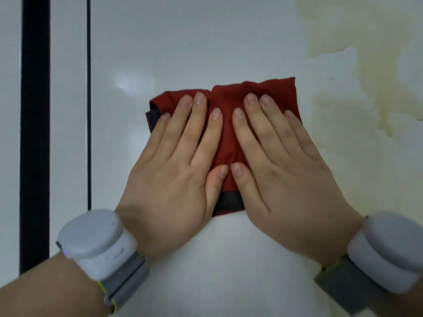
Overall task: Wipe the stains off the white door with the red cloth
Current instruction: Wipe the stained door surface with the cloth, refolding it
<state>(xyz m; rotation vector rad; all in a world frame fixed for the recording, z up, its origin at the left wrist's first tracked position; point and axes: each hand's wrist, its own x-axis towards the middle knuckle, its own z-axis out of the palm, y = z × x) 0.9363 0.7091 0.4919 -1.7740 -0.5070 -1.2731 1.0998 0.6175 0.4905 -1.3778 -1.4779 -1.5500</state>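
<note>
The red cloth [229, 94], folded with a dark hem at its left and lower edges, lies flat against the white door [183, 42] in the middle of the view. My left hand [169, 175] presses on its left half with straight, spread fingers. My right hand [281, 170] presses on the right half the same way, thumbs nearly touching. Yellowish stains [343, 72] spread over the door's upper right, just right of the cloth. The cloth's middle is hidden under my palms.
A wide black vertical strip [35, 133] runs down the far left, and a thin dark seam [89, 110] runs beside it, left of the cloth. Grey wrist devices sit on both wrists, the left one [96, 241] and the right one [386, 250].
</note>
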